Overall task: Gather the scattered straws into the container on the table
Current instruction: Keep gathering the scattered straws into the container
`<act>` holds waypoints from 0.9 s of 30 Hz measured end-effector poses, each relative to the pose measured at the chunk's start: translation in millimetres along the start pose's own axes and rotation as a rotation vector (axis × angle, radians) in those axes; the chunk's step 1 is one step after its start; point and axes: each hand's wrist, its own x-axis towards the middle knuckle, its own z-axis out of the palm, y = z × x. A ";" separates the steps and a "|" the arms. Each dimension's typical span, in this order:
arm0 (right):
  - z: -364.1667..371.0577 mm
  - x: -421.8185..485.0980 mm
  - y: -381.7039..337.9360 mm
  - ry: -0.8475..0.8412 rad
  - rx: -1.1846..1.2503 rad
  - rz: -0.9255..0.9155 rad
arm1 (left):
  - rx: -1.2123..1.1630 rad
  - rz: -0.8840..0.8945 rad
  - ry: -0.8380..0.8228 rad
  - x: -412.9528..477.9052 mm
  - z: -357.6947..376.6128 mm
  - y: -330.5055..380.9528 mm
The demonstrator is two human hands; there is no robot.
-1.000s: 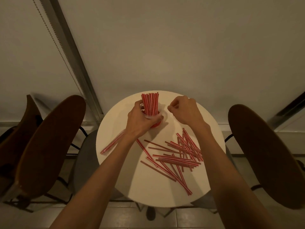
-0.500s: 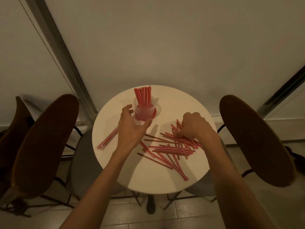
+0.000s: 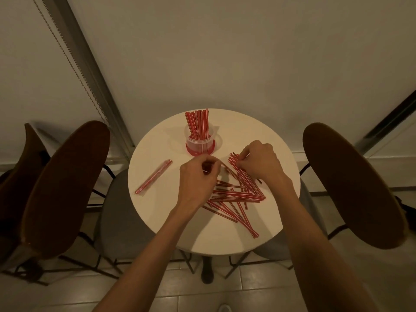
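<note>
Currently both hands work the scattered straws (image 3: 236, 195) just in front of the container (image 3: 200, 144), right hand (image 3: 261, 163) curled round a loose fan, left hand (image 3: 198, 176) pinching one end, so the risk is an uneven bunch snagging the already-crowded container and tipping it.

A clear, red-based container (image 3: 200, 144) stands at the table's (image 3: 162, 210) far middle, holding upright red-striped straws (image 3: 198, 123); scattered straws (image 3: 234, 197) lie crisscrossed near right, a bundle (image 3: 154, 176) left.

Dim, warm light; soft shadows; wide-angle bending at the edges.
</note>
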 end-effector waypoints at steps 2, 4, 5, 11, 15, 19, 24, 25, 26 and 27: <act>-4.1 5.4 2.6 -0.004 0.084 0.014 | -0.005 -0.011 -0.038 2.9 1.8 2.5; -10.6 8.2 3.4 -0.003 0.190 0.041 | -0.038 -0.021 -0.062 7.0 3.8 5.9; -13.1 8.9 3.8 0.003 0.252 0.056 | -0.054 -0.025 -0.068 9.2 4.9 8.0; -24.4 9.6 -3.4 0.003 0.597 0.080 | -0.034 -0.031 -0.150 30.6 18.3 26.7; -20.1 12.4 -10.3 -0.008 0.725 0.062 | -0.129 -0.096 -0.230 44.6 29.3 29.8; -12.0 12.5 -16.5 0.019 0.882 0.076 | -0.278 -0.168 -0.239 50.2 30.9 23.7; 0.1 3.9 -27.3 0.071 0.951 0.018 | -0.350 -0.143 -0.220 48.7 23.9 16.9; 2.5 1.5 -30.7 0.068 0.973 -0.003 | -0.354 -0.135 -0.189 47.5 22.0 17.2; 4.3 -1.1 -34.8 0.061 0.989 -0.027 | -0.352 -0.134 -0.150 46.4 20.0 17.6; 4.9 -3.7 -38.9 0.058 1.001 -0.046 | -0.357 -0.136 -0.112 45.9 18.4 17.6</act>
